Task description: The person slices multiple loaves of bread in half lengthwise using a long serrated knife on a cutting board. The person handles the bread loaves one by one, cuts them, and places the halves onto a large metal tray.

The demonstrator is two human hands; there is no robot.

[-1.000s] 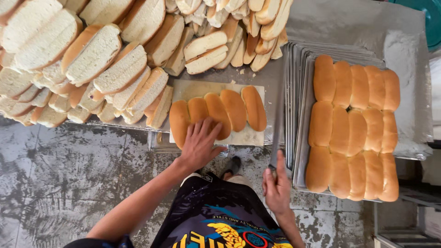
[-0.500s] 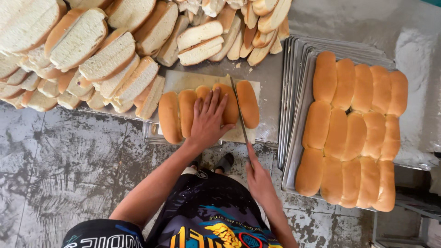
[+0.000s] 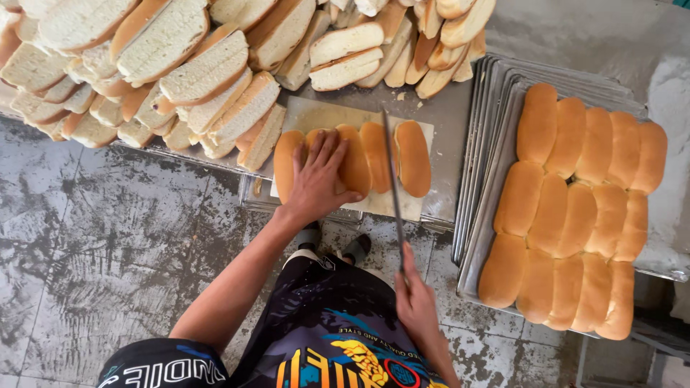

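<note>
Row of buns [image 3: 374, 154] on cutting board [image 3: 316, 115] at tabletop's front edge is pressed flat by open left hand [image 3: 320, 179]; long knife [image 3: 393, 187] is gripped tight by right hand [image 3: 415, 302], blade laid btwn buns.

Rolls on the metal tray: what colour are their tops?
Golden brown rolls, shown in the head view.

rolls on board [image 3: 353, 159]: 5 | knife [image 3: 393, 188]: 1 | hands: 2

A heap of split rolls [image 3: 194, 65] crowds the counter's far left; a stack of trays [image 3: 483, 144] at its right edge carries whole buns [image 3: 575, 208].
</note>
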